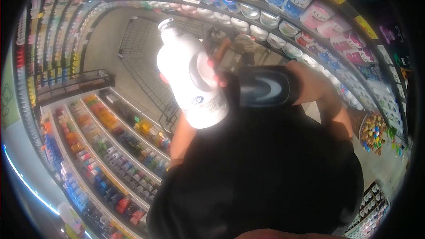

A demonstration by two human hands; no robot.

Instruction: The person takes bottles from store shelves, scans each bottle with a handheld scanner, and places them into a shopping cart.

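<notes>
"Where's the white plastic jug (188, 77)?"

"In the left hand (220, 79), in front of the person's torso (265, 163); it hides part of the wire shopping cart (135, 40). It's tilted, and glare washes it out."

"And the right hand (305, 84)?"

"Wrapped around a dark, glossy device (265, 86), probably a phone, just beside the jug."

"How would the jug handle?"

"Heavy if full, I'd judge, though its opaque wall hides the level. Likely firm with slight give, smooth, slippery when damp, hardly fragile."

"Best hold?"

"The moulded side handle (206, 70), perhaps with support under the base; the cap (165, 23) looks a poor grip."
</notes>
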